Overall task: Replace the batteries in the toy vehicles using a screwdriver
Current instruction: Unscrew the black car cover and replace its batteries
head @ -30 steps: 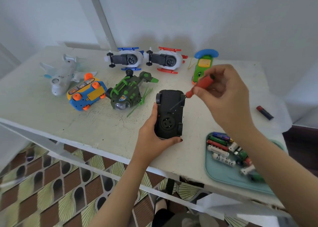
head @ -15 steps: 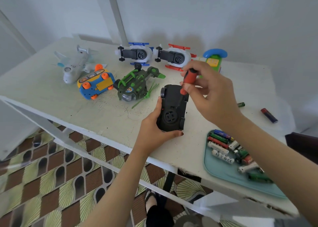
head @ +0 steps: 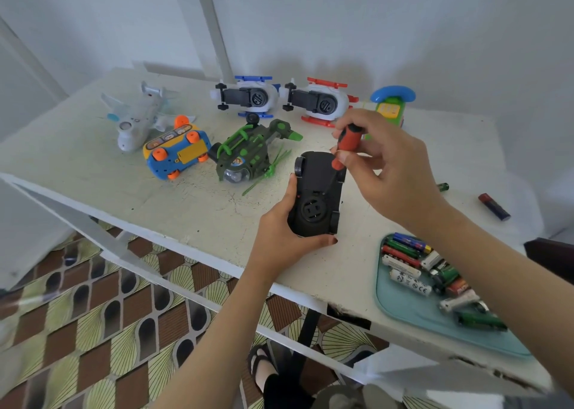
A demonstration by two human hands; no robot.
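A black toy car (head: 316, 196) lies upside down on the white table (head: 186, 210), near its front edge. My left hand (head: 279, 234) grips the car's near end from the left. Above its far end, my right hand (head: 388, 172) pinches a red-handled screwdriver (head: 344, 146), standing nearly upright with its shaft running down onto the car's underside. A teal tray (head: 413, 309) at the front right holds several batteries (head: 410, 262).
Behind the car stand a green helicopter (head: 251, 157), a blue and yellow car (head: 177, 154), a grey plane (head: 136, 120), two white helicopters (head: 248, 98), (head: 320, 103) and a green toy phone (head: 389, 107). Two loose batteries (head: 494, 207), (head: 442, 187) lie to the right. A sandalled foot (head: 264, 368) shows below.
My right hand has tilted the screwdriver from a slanted pose to nearly upright over the car's far end. My left hand keeps the same hold on the car.
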